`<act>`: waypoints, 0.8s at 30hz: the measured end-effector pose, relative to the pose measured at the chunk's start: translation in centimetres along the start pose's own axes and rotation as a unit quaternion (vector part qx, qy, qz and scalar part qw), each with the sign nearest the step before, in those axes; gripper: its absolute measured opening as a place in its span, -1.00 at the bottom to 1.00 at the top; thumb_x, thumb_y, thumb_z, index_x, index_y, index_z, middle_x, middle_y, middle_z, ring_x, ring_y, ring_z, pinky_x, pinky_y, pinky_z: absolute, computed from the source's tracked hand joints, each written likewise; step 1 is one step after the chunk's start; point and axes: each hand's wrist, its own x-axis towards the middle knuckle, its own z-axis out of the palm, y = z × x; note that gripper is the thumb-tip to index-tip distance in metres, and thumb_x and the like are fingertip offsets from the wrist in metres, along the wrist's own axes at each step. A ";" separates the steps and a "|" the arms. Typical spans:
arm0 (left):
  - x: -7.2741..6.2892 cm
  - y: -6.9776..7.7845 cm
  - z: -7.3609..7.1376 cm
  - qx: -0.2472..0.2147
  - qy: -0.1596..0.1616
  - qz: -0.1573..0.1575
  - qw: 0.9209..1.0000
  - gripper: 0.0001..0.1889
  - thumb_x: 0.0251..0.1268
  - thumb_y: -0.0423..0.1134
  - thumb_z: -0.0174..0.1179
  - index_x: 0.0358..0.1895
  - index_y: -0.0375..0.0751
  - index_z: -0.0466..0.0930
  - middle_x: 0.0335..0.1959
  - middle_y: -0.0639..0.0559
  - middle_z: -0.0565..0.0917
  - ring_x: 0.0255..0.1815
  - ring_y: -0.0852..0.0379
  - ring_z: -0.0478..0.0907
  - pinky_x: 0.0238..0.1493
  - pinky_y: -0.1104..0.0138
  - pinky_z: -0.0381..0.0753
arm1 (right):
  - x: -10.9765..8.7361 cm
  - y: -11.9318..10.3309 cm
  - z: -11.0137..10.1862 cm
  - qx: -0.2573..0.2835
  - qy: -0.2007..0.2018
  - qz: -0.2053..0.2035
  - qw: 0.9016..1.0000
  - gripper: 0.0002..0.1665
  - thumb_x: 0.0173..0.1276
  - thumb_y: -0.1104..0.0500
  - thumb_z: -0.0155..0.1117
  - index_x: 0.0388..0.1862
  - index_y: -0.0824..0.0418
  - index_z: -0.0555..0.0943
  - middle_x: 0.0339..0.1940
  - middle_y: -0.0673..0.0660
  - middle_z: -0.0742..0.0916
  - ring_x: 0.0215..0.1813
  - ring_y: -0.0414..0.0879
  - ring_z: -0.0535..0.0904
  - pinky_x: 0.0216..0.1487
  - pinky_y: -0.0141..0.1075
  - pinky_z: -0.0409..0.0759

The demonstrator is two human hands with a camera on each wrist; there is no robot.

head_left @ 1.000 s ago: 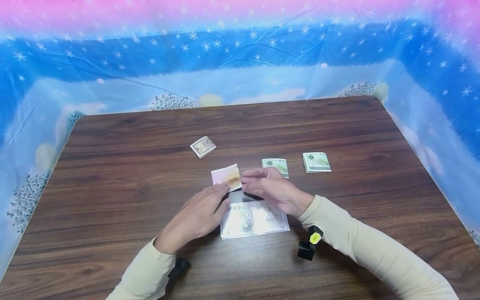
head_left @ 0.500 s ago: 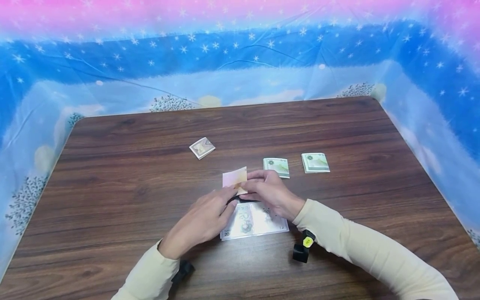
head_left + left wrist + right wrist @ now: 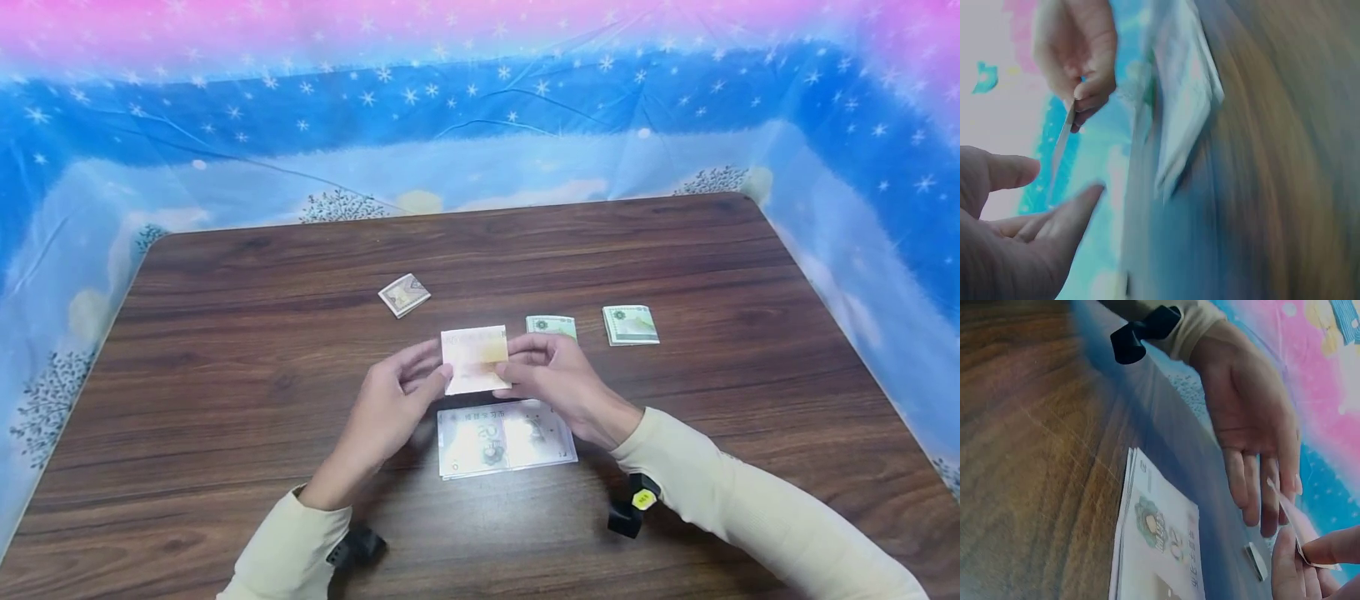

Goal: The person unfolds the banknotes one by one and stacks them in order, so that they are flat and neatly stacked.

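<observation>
A folded banknote (image 3: 474,358), pale pink and yellow, is held up above the table between the two hands. My right hand (image 3: 573,387) pinches its right side between thumb and fingers. At the left edge is my left hand (image 3: 390,408), its thumb near the paper; in the left wrist view its thumb and fingers stand apart around the note's edge (image 3: 1063,137), without a visible pinch. Just below, a flat stack of banknotes (image 3: 480,450) with a middle crease lies on the table. The right wrist view shows this stack (image 3: 1160,531) from the side.
Behind my right hand lies a folded green banknote (image 3: 552,325), partly covered. A second folded green banknote (image 3: 630,325) lies farther right. At the back left is a folded brownish banknote (image 3: 405,295). The wooden table (image 3: 225,333) is bordered by a patterned cloth (image 3: 480,92).
The folded note first moved right and tilted, with the left fingers on its lower edge. Now it faces up squarely, and the left hand has shifted to its left side with the thumb apart.
</observation>
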 end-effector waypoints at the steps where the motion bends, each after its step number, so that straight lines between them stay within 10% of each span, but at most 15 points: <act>1: 0.1 0.0 0.0 -0.048 -0.004 -0.021 0.999 -0.52 0.47 -0.37 0.20 0.36 -0.49 0.39 0.16 -0.38 0.63 0.08 -0.09 0.69 0.03 0.25 0.72 | -0.1 0.0 0.0 -0.001 -0.003 -0.002 1.000 -0.60 0.32 0.49 0.29 0.11 0.54 0.48 -0.18 0.26 0.71 -0.21 0.02 0.74 -0.02 -0.10 0.76; 8: 0.1 0.1 0.3 -0.210 -0.010 -0.111 0.971 -0.63 0.45 -0.51 0.12 0.25 -0.60 0.45 0.04 -0.42 0.67 -0.13 0.07 0.75 -0.02 0.26 0.73 | -0.6 0.5 0.1 -0.012 0.015 -0.023 1.000 -0.67 0.26 0.51 0.34 -0.02 0.47 0.49 -0.21 0.23 0.71 -0.31 0.01 0.74 -0.11 -0.11 0.78; 24: -0.1 0.3 1.2 -0.199 -0.069 -0.065 0.975 -0.61 0.41 -0.30 0.28 0.21 -0.36 0.50 0.11 -0.26 0.68 0.05 -0.02 0.70 0.16 0.19 0.66 | -1.7 0.6 0.7 -0.095 -0.032 -0.002 0.995 -0.24 0.19 0.10 0.58 0.31 0.29 0.49 0.01 0.25 0.77 0.03 0.07 0.73 0.14 -0.09 0.68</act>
